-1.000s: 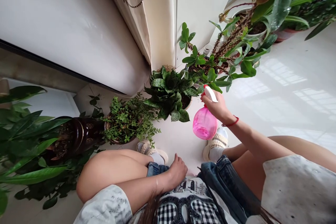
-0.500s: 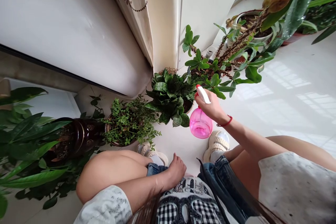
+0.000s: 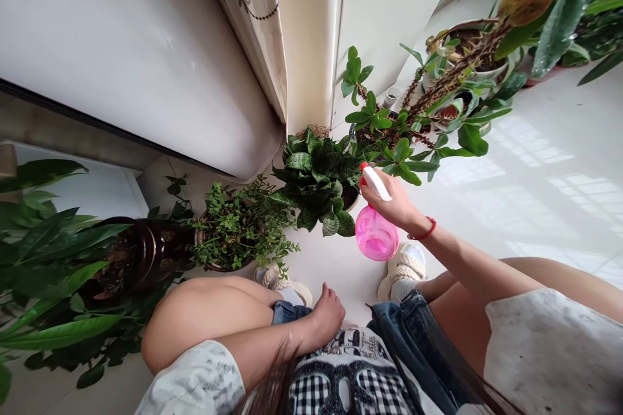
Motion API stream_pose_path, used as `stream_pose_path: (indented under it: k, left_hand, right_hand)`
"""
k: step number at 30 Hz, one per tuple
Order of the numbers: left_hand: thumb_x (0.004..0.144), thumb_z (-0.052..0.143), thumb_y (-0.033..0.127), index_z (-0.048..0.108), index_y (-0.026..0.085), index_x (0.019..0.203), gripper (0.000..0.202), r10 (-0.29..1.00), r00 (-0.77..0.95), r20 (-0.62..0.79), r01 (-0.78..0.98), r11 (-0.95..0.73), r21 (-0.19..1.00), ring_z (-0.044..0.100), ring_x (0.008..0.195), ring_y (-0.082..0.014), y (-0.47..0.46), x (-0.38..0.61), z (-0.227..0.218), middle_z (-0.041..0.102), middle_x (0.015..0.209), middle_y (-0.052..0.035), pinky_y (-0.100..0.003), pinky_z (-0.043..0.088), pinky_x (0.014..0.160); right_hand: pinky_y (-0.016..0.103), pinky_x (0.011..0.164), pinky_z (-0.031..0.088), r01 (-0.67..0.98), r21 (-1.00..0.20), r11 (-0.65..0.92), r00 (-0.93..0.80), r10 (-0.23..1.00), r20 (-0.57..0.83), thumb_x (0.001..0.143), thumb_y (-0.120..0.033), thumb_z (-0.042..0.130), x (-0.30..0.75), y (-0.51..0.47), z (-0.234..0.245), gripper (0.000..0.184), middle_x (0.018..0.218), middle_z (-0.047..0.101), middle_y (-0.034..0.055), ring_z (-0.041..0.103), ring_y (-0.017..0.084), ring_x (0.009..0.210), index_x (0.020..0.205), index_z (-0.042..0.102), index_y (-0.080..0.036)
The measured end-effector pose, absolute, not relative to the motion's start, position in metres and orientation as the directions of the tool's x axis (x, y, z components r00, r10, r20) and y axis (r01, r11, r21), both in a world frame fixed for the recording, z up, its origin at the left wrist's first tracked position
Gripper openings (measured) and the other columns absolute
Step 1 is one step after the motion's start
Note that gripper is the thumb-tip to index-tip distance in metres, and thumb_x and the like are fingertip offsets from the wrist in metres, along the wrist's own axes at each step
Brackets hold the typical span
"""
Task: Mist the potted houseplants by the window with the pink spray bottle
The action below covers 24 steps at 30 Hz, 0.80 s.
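My right hand (image 3: 392,198) is wrapped round the neck of a pink spray bottle (image 3: 376,233) with a white and red trigger head. Some liquid shows through its clear body. The nozzle points towards a pot plant with broad, dark patterned leaves (image 3: 316,175), just left of the bottle. Behind my hand, a thorny-stemmed plant (image 3: 428,104) leans up to the right. My left hand (image 3: 327,316) rests near my lap, its fingers curled together and nothing visible in them.
A small-leaved bushy pot plant (image 3: 238,227) stands left of the patterned one. Farther left, a dark glazed pot (image 3: 165,243) sits among large leaves. A white appliance-like panel (image 3: 146,45) and a curtain (image 3: 304,39) rise behind. My shoes (image 3: 406,266) are on the pale floor.
My right hand and the spray bottle have shifted slightly right and down, and the bottle is tilted a little differently. My left hand has stayed in place.
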<state>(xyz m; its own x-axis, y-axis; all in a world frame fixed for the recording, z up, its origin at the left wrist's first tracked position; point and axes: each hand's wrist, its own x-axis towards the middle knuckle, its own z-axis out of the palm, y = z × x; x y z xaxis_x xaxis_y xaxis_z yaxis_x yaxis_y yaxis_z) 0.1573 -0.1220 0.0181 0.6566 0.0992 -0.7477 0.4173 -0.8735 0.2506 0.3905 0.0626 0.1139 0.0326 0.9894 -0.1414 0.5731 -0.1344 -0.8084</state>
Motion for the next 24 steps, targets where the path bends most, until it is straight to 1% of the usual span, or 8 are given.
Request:
stream_pose_path:
  k: [6, 12, 15, 19, 21, 24]
  left_hand:
    - [0.101, 0.045, 0.018, 0.072, 0.008, 0.127, 0.039, 0.100, 0.693, -0.714, 0.383, -0.891, 0.246, 0.068, 0.121, -0.0352, -0.124, 0.155, 0.018, 0.074, 0.123, -0.0218, -0.058, 0.047, 0.109]
    - [0.099, 0.050, 0.020, 0.076, 0.010, 0.121, 0.035, 0.143, 0.740, -0.657, 0.372, -0.901, 0.223, 0.070, 0.115, -0.0343, -0.134, 0.151, 0.008, 0.077, 0.112, -0.0215, -0.060, 0.044, 0.109]
    - [0.100, 0.050, 0.021, 0.077, 0.011, 0.119, 0.034, 0.134, 0.720, -0.681, 0.385, -0.894, 0.231, 0.069, 0.116, -0.0347, -0.139, 0.152, 0.006, 0.078, 0.114, -0.0194, -0.061, 0.042, 0.111]
    - [0.099, 0.050, 0.019, 0.076, 0.012, 0.123, 0.036, 0.110, 0.692, -0.713, 0.381, -0.895, 0.231, 0.068, 0.119, -0.0363, -0.143, 0.154, 0.006, 0.077, 0.120, -0.0181, -0.062, 0.043, 0.112]
    - [0.100, 0.049, 0.021, 0.075, 0.012, 0.125, 0.037, 0.116, 0.693, -0.711, 0.382, -0.896, 0.226, 0.068, 0.121, -0.0367, -0.144, 0.154, 0.007, 0.076, 0.123, -0.0183, -0.061, 0.043, 0.112]
    - [0.101, 0.049, 0.022, 0.076, 0.012, 0.124, 0.037, 0.137, 0.693, -0.708, 0.397, -0.892, 0.216, 0.068, 0.121, -0.0361, -0.146, 0.152, 0.008, 0.076, 0.121, -0.0184, -0.060, 0.045, 0.113]
  right_hand:
    - [0.033, 0.064, 0.040, 0.580, -0.795, -0.179, 0.059, 0.982, -0.178, 0.079, -0.032, 0.050, 0.377, 0.066, 0.119, 0.009, 0.073, 0.059, 0.0024, 0.051, 0.018, 0.064, 0.078, 0.050, -0.024]
    - [0.033, 0.062, 0.039, 0.589, -0.794, -0.154, 0.046, 0.986, -0.158, 0.078, -0.034, 0.050, 0.368, 0.067, 0.119, 0.010, 0.070, 0.058, 0.0016, 0.050, 0.017, 0.063, 0.077, 0.050, -0.024]
    - [0.033, 0.061, 0.038, 0.593, -0.793, -0.136, 0.036, 0.989, -0.143, 0.077, -0.035, 0.050, 0.363, 0.065, 0.118, 0.012, 0.068, 0.058, 0.0013, 0.050, 0.017, 0.061, 0.077, 0.052, -0.023]
    - [0.033, 0.064, 0.041, 0.578, -0.810, -0.096, 0.003, 0.993, -0.116, 0.077, -0.035, 0.050, 0.354, 0.067, 0.119, 0.013, 0.071, 0.061, 0.0021, 0.053, 0.018, 0.064, 0.078, 0.054, -0.023]
    - [0.034, 0.064, 0.041, 0.592, -0.802, -0.078, -0.009, 0.995, -0.103, 0.077, -0.034, 0.051, 0.349, 0.068, 0.120, 0.011, 0.071, 0.061, 0.0024, 0.053, 0.018, 0.064, 0.078, 0.054, -0.023]
    - [0.034, 0.064, 0.040, 0.614, -0.785, -0.083, -0.005, 0.994, -0.109, 0.076, -0.033, 0.051, 0.343, 0.070, 0.120, 0.010, 0.069, 0.061, 0.0025, 0.052, 0.018, 0.063, 0.077, 0.053, -0.023]
